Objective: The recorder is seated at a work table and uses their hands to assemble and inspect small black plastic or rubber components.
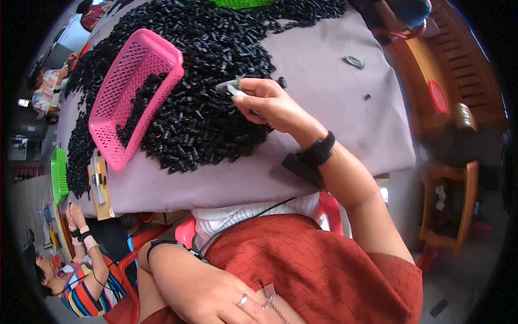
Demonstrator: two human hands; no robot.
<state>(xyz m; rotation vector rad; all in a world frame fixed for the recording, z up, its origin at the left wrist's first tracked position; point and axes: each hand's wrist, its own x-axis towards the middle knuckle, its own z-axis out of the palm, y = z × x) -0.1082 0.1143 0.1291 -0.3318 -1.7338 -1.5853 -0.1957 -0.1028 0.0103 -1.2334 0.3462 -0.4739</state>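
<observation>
My right hand (264, 102) is raised over the right side of a broad heap of small black cylindrical parts (189, 129). Its thumb and fingers pinch a small grey-and-white piece (232, 88), thin and crumpled-looking, whose kind I cannot make out. A pink perforated plastic basket (141, 108) lies tipped on its side at the left of the heap, with black parts spilling inside it. Down at my lap rests my left hand (221, 297), a ring on one finger. It lies flat with its fingers loosely stretched, holding nothing visible; the fingertips are cut off by the lower edge.
On the pale tablecloth (324, 43), a grey oval piece (354, 62) and one loose black part (367, 97) lie to the right. Green baskets (59, 175) stand at the left and far edges. A co-worker (89, 281) sits at left; a wooden stool (448, 208) stands at right.
</observation>
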